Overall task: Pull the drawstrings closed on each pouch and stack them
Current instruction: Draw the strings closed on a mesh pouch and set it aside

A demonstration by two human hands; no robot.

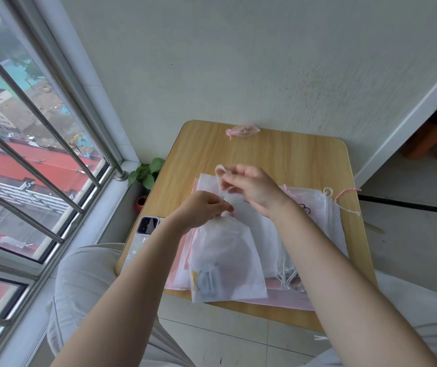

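The left hand (202, 211) is pinching the translucent white fabric pouch (225, 258) at its gathered neck while the right hand (251, 189) is pulling its thin white drawstring (219, 181) taut, with the other flat white pouches (323, 221) on the wooden surface (278, 154) seemingly still waiting.

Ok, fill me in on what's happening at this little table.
A person is closing a white drawstring pouch on the wooden table. The left hand pinches its gathered neck while the right hand pulls the white cord upward. More pouches lie beneath it; a small pink pouch sits by the wall.

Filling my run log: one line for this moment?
left hand: pinches white pouch neck | right hand: pulls drawstring | stage: cinching | table
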